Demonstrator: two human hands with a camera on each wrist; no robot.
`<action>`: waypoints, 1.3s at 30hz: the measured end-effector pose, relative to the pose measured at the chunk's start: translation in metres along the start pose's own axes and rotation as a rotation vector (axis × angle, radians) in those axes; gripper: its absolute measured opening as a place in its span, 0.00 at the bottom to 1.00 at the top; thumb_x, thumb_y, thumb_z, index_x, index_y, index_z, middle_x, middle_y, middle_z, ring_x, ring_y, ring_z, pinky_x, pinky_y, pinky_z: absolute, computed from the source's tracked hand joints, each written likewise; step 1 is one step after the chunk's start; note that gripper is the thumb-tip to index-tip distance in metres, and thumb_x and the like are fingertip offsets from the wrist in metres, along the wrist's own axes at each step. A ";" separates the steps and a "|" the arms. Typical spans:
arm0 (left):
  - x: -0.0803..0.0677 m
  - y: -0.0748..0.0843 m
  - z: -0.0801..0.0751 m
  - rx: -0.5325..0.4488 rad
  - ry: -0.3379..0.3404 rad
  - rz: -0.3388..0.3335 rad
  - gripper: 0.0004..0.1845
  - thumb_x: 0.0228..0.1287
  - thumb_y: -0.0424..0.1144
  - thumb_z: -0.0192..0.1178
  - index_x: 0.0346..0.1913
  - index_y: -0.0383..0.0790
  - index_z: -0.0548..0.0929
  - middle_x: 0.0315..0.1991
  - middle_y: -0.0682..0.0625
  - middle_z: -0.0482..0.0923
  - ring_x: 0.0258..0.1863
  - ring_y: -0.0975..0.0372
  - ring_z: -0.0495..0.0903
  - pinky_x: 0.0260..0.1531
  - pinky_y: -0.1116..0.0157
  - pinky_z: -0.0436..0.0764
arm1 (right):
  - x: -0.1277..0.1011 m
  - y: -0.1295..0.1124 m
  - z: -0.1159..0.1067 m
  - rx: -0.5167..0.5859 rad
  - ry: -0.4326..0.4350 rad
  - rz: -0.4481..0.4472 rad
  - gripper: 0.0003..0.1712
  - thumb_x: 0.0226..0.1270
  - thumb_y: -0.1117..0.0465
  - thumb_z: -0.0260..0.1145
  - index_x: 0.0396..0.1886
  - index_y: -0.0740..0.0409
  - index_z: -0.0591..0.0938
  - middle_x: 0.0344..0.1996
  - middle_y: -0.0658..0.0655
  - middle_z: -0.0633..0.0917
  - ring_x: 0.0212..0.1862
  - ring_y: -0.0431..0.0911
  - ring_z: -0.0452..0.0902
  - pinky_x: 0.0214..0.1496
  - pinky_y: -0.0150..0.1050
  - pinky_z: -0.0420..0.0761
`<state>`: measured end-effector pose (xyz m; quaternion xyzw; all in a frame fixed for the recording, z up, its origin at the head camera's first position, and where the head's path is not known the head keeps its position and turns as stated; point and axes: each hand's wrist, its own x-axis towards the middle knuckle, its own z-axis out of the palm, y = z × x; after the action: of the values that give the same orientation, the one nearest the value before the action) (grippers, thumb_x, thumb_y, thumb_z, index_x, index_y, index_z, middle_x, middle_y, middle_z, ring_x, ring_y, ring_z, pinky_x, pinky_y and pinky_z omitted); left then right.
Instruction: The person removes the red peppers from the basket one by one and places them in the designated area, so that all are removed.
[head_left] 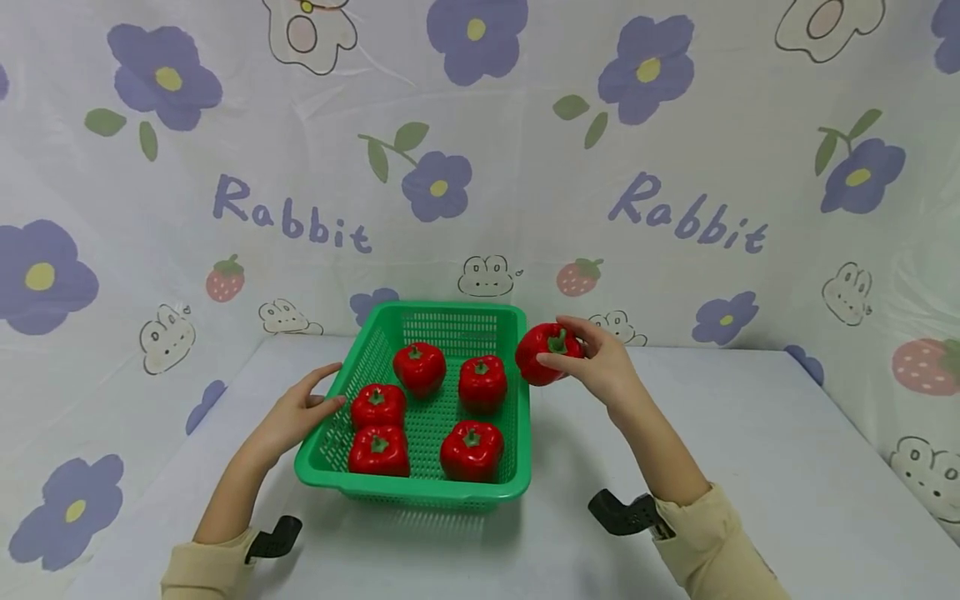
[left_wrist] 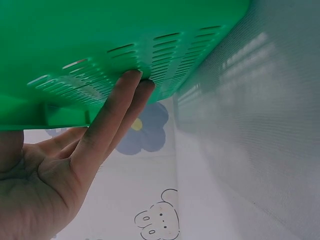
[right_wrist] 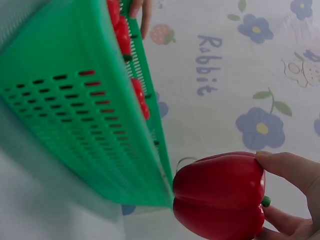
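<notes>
A green plastic basket with slotted walls stands on the table and holds several red bell peppers. My left hand touches the basket's left side. Fairly straight fingers lie against its outer wall in the left wrist view, with the thumb near the rim. My right hand holds another red bell pepper just beyond the basket's right rim. Thumb and fingers grip it around the end with the green stem. In the right wrist view that pepper appears beside the basket corner, above the table.
A white-covered table extends on both sides of the basket. Behind it hangs a pale cloth backdrop with purple flowers, rabbits, strawberries and lettering. Both forearms carry a black wrist device near the beige sleeve cuffs.
</notes>
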<state>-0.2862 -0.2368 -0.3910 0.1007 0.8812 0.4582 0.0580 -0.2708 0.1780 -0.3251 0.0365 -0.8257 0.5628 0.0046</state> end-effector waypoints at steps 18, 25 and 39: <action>0.000 0.003 0.001 0.016 0.001 0.001 0.35 0.73 0.43 0.53 0.77 0.41 0.53 0.55 0.25 0.77 0.40 0.51 0.88 0.39 0.56 0.86 | -0.001 0.042 -0.013 -0.033 0.061 0.100 0.40 0.65 0.58 0.67 0.74 0.56 0.62 0.73 0.64 0.63 0.72 0.63 0.60 0.67 0.56 0.71; 0.000 0.002 0.000 0.010 0.003 -0.001 0.35 0.73 0.43 0.54 0.77 0.41 0.53 0.54 0.25 0.78 0.38 0.52 0.88 0.38 0.56 0.87 | -0.001 0.055 -0.012 -0.056 0.075 0.129 0.40 0.65 0.57 0.68 0.74 0.56 0.62 0.72 0.66 0.64 0.70 0.63 0.61 0.65 0.57 0.73; -0.001 0.000 0.001 0.004 0.004 -0.002 0.35 0.73 0.45 0.54 0.77 0.42 0.53 0.55 0.25 0.77 0.38 0.52 0.88 0.37 0.57 0.87 | -0.001 0.074 -0.010 -0.131 0.094 0.147 0.40 0.63 0.59 0.68 0.73 0.60 0.63 0.70 0.69 0.66 0.69 0.65 0.62 0.63 0.58 0.74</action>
<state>-0.2852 -0.2367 -0.3918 0.0993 0.8823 0.4567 0.0566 -0.2748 0.2143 -0.3900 -0.0508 -0.8600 0.5078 0.0045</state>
